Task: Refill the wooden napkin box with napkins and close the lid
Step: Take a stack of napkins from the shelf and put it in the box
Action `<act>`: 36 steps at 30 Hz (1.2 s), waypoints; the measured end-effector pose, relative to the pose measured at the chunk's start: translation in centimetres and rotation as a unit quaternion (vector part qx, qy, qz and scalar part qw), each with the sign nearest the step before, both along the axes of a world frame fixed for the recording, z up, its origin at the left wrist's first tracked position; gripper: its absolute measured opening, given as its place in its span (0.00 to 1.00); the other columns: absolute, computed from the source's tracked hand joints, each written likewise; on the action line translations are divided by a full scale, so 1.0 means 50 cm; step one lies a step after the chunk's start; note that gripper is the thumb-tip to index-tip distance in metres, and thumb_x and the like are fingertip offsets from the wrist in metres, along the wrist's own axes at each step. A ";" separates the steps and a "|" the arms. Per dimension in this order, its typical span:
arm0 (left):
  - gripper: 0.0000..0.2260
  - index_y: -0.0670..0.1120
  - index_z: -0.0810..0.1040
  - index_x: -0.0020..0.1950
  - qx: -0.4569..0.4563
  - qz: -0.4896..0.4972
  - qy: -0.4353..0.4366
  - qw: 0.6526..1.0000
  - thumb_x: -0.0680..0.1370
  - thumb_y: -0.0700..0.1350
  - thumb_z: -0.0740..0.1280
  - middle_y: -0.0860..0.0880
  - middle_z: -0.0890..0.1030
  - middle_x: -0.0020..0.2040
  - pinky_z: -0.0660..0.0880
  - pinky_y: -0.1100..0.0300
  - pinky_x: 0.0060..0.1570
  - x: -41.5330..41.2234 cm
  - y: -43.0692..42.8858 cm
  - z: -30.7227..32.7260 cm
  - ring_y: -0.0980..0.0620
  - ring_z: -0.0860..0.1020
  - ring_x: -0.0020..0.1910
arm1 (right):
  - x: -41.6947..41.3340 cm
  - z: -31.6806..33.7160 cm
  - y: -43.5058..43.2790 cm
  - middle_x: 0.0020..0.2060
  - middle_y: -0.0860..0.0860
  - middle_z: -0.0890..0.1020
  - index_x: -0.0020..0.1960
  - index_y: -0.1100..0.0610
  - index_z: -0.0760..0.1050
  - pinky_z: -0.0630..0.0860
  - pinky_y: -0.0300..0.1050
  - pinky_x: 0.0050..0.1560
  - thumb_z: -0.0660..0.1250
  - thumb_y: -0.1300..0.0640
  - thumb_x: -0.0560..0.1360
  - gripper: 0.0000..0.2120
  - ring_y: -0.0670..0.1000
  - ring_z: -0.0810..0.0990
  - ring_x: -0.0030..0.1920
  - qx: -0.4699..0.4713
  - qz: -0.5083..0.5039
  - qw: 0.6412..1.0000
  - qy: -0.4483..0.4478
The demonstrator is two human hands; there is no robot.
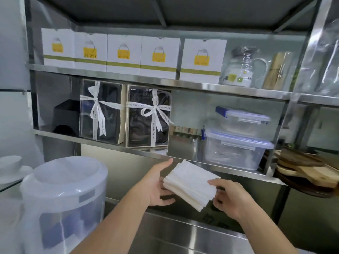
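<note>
Napkins (190, 184), a white stack tilting down to the right, are sitting at lower centre of the frame, held in the air before the steel shelves (157, 80). Left hand (156, 186) is gripping the stack's left edge, thumb up along its side, fingers curling beneath. Right hand (228, 197) is pinching the lower right corner. A white lidded bucket (64, 202) is filling the lower left.
</note>
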State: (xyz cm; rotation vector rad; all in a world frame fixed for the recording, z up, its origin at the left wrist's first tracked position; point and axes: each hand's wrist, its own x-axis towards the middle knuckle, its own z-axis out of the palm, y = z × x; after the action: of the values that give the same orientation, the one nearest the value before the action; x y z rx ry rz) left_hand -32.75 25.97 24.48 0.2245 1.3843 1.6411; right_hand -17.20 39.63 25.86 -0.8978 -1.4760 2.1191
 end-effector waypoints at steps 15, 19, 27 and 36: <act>0.19 0.44 0.78 0.46 -0.080 -0.175 0.171 0.966 0.60 0.53 0.73 0.49 0.82 0.36 0.67 0.53 0.61 0.331 -0.142 0.110 0.49 0.77 0.42 | 0.353 0.095 -0.133 0.47 0.61 0.84 0.55 0.61 0.74 0.80 0.49 0.37 0.72 0.66 0.68 0.17 0.61 0.83 0.44 0.131 -0.068 0.989 -0.009; 0.06 0.46 0.79 0.43 -0.082 -0.205 0.180 0.959 0.68 0.41 0.72 0.49 0.82 0.36 0.69 0.53 0.59 0.445 -0.162 0.082 0.50 0.78 0.40 | 0.476 0.075 -0.172 0.48 0.59 0.83 0.55 0.59 0.75 0.76 0.45 0.34 0.73 0.64 0.68 0.17 0.59 0.82 0.46 0.145 -0.111 0.983 -0.028; 0.11 0.51 0.79 0.47 -0.056 -0.290 0.181 0.938 0.68 0.39 0.73 0.50 0.83 0.40 0.67 0.54 0.52 0.659 -0.174 -0.008 0.53 0.78 0.36 | 0.750 0.017 -0.240 0.42 0.57 0.81 0.57 0.63 0.73 0.75 0.46 0.36 0.71 0.67 0.68 0.18 0.55 0.79 0.37 0.166 -0.169 0.971 -0.040; 0.20 0.44 0.77 0.53 -0.078 -0.379 0.157 0.908 0.63 0.44 0.74 0.47 0.82 0.40 0.70 0.59 0.41 0.882 -0.193 -0.122 0.53 0.77 0.33 | 1.005 -0.110 -0.302 0.47 0.62 0.82 0.53 0.63 0.74 0.75 0.52 0.44 0.70 0.67 0.70 0.12 0.60 0.79 0.44 0.085 -0.215 0.968 -0.097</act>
State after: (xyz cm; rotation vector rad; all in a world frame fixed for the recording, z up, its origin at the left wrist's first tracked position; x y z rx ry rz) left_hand 11.36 16.30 18.38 0.8485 1.4023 0.8601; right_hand 33.05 24.54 20.38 -1.2554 -1.3738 1.6052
